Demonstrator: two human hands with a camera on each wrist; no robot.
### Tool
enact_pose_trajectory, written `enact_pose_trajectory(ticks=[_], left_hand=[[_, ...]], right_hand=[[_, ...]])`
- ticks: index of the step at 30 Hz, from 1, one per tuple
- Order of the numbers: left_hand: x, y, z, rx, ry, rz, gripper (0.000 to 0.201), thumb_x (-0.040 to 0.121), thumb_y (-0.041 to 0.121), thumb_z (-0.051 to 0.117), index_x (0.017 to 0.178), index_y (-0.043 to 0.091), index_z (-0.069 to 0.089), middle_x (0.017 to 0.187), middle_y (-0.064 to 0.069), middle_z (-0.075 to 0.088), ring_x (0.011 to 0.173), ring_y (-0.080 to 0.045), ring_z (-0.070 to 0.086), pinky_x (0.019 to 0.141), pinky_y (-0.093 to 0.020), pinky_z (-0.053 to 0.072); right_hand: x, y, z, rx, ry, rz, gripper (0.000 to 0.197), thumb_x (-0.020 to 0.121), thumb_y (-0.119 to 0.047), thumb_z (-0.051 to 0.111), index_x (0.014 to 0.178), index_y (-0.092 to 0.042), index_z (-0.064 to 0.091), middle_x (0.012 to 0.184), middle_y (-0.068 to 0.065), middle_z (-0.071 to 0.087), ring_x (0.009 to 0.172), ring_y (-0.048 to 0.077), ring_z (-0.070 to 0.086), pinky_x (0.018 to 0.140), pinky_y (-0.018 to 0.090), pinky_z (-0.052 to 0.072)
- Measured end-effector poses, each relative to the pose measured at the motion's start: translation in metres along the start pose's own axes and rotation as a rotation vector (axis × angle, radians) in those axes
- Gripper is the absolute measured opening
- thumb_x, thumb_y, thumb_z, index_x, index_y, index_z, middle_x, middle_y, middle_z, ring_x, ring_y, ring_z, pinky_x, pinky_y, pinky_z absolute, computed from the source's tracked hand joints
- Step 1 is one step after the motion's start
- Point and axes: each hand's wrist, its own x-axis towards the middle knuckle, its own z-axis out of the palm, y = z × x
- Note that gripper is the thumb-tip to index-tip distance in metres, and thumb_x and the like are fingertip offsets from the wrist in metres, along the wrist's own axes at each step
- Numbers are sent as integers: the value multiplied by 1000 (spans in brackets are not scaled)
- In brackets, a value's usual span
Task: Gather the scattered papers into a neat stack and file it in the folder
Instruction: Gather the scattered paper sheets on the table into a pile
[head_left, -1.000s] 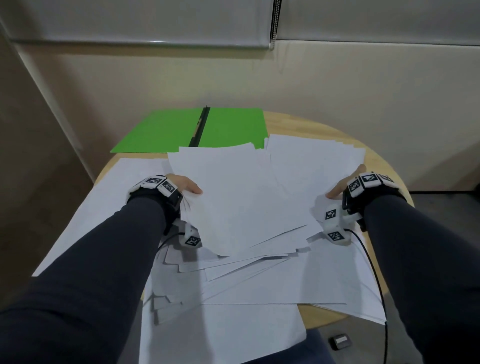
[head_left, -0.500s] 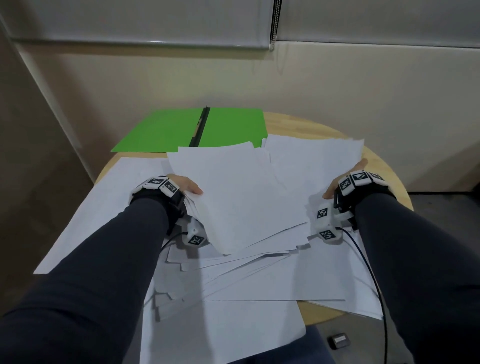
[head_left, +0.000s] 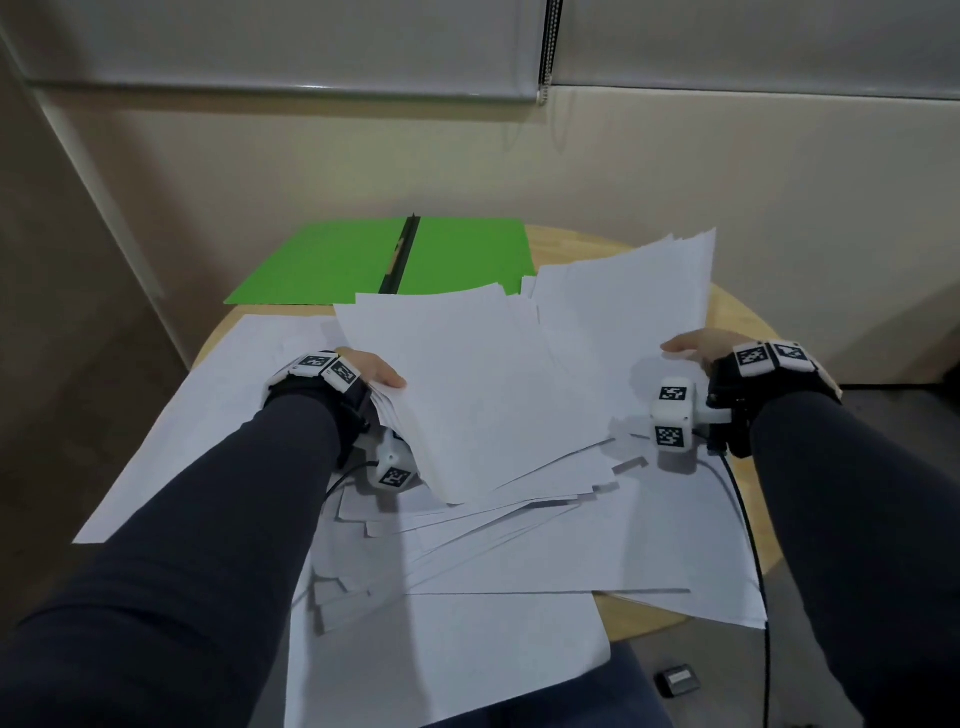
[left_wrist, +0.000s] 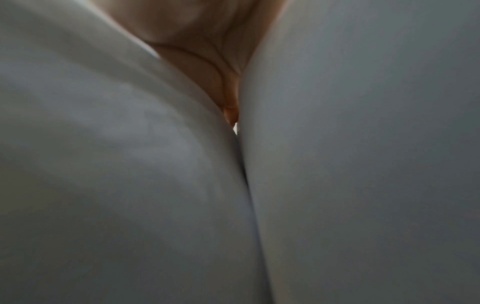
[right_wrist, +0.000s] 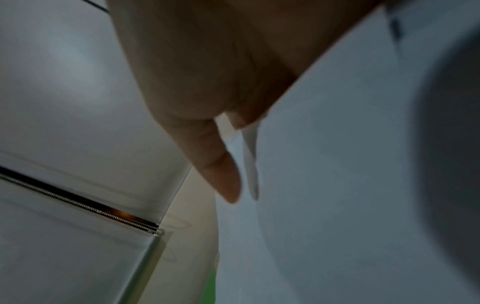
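An open green folder (head_left: 332, 265) lies flat at the back of the round wooden table (head_left: 732, 312). White papers cover most of the table. My left hand (head_left: 371, 370) grips the left edge of a fanned bundle of sheets (head_left: 478, 395), thumb on top; in the left wrist view, paper (left_wrist: 363, 164) wraps my palm (left_wrist: 202, 51). My right hand (head_left: 693, 347) pinches the right edge of a second bundle (head_left: 623, 312), whose far edge tilts up off the table. In the right wrist view my thumb (right_wrist: 221, 168) presses on that paper (right_wrist: 337, 185).
Loose sheets (head_left: 519, 545) lie fanned under the bundles. One big sheet (head_left: 208, 415) lies at the left and another (head_left: 441, 665) hangs over the near edge. A black cable (head_left: 748, 519) trails from my right wrist. A small dark device (head_left: 678, 680) lies on the floor.
My right hand has moved outward to the right and raised its bundle, so the far edge now stands up off the table. My left hand has barely moved.
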Motion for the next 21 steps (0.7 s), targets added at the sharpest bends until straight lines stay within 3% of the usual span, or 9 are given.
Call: enact_pose_trajectory(ticks=[3, 5, 7, 9, 11, 12, 16, 18, 21], left_hand=[[2, -1, 1, 32, -27, 3, 51, 85, 25, 66, 129, 1, 53, 140, -14, 48, 129, -29, 47, 110, -32, 35], [4, -1, 1, 43, -31, 9, 50, 88, 24, 64, 131, 2, 51, 142, -14, 46, 132, -29, 44, 111, -32, 33], [5, -1, 0, 59, -25, 7, 51, 86, 25, 65, 130, 1, 52, 142, -14, 47, 131, -29, 45, 108, -31, 34], [6, 0, 1, 76, -23, 9, 52, 87, 26, 65, 130, 1, 52, 142, -14, 47, 130, -29, 46, 107, -30, 35], [8, 1, 1, 90, -31, 4, 51, 87, 26, 64, 130, 1, 52, 141, -14, 47, 130, -29, 46, 106, -30, 35], [9, 1, 2, 95, -27, 8, 51, 87, 26, 65, 130, 1, 52, 141, -14, 48, 130, -29, 46, 106, -30, 35], [11, -2, 3, 106, -4, -1, 59, 81, 32, 70, 129, 2, 52, 140, -13, 48, 128, -28, 47, 106, -32, 37], [11, -3, 4, 111, 19, 7, 60, 81, 35, 70, 129, 3, 53, 141, -14, 47, 127, -28, 48, 107, -33, 38], [10, -3, 5, 93, 33, 21, 58, 83, 30, 69, 130, 1, 51, 141, -15, 47, 129, -30, 47, 110, -37, 37]], right_hand=[[0, 6, -3, -26, 56, 34, 21, 84, -24, 66, 76, -8, 56, 91, 14, 59, 87, 32, 57, 91, 41, 44], [24, 14, -11, -103, 141, 4, 19, 70, -30, 74, 73, -21, 58, 103, 11, 65, 93, 32, 61, 96, 45, 45], [29, 15, -18, -160, 214, -96, 23, 67, -23, 75, 82, -30, 60, 117, 9, 65, 96, 31, 62, 87, 38, 49], [11, 10, -16, -124, 207, -128, 31, 84, -10, 63, 110, -26, 58, 134, 11, 53, 114, 31, 54, 74, 27, 47], [6, 7, -14, -272, 254, -139, 26, 92, -10, 49, 117, -18, 53, 136, 9, 47, 127, 29, 43, 87, 28, 47], [7, 3, -13, -356, 331, -252, 26, 93, -11, 46, 117, -19, 53, 133, 6, 50, 128, 27, 41, 94, 26, 43], [13, -30, -27, 266, 499, -396, 45, 81, -3, 53, 124, -15, 53, 118, 8, 62, 109, 26, 58, 85, 28, 43], [-4, -57, -38, 401, 619, -529, 47, 76, 1, 54, 122, -13, 57, 110, 7, 64, 102, 22, 61, 85, 27, 48], [-39, -98, -51, 570, 615, -741, 46, 74, 5, 53, 117, -8, 60, 102, 1, 65, 93, 13, 62, 79, 18, 50]])
